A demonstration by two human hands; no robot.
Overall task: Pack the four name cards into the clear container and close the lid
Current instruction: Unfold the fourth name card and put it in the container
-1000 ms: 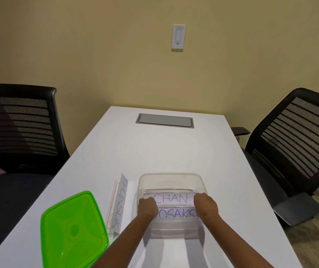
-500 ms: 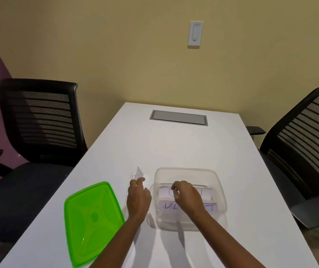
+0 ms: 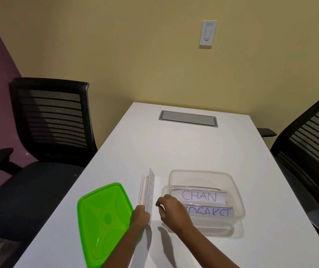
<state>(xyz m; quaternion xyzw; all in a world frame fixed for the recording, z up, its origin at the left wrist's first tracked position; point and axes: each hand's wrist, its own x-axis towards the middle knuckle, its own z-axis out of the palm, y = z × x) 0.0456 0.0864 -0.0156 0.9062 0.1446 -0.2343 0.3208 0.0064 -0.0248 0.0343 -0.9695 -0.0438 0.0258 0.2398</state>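
Observation:
The clear container (image 3: 236,192) stands open on the white table, with two name cards lying inside: one reads CHAN (image 3: 199,196), the one in front of it (image 3: 213,212) is partly hidden by my right hand. A further name card (image 3: 149,187) stands on edge just left of the container. My left hand (image 3: 140,216) grips its near end. My right hand (image 3: 172,210) hovers between that card and the container, fingers curled, holding nothing. The green lid (image 3: 104,217) lies upside down to the left.
A grey cable hatch (image 3: 188,118) is set into the far end of the table. Black mesh chairs stand at the left (image 3: 52,120) and right (image 3: 309,151) sides. The table's near left edge runs close to the lid.
My right hand has come out of the container and moved left toward the standing card. My left hand has closed on that card's near end. The camera has swung left.

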